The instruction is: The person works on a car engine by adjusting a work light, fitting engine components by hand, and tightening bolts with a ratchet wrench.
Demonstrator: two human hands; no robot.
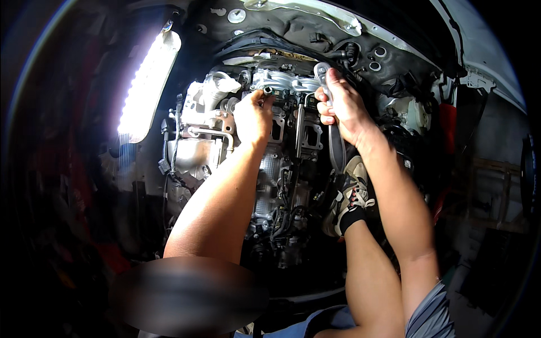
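My right hand (345,108) is closed round a ratchet wrench (337,149), its round head up beside the thumb and its long handle hanging below the fingers. At the top of the engine (267,188), my left hand (253,117) pinches a small metal socket (268,90) between thumb and fingertips. The socket is apart from the ratchet head. Just behind both hands runs a silvery metal pipe assembly (287,80). A thin upright metal rod (300,129) stands between the hands, beside a square port opening (313,136).
A bright work light (149,87) hangs at the left. Left of my hand are a pale metal housing (217,90) and cables (164,163). My shoe (352,194) rests in the engine bay below the ratchet. A blurred dark shape (189,296) covers the lower left.
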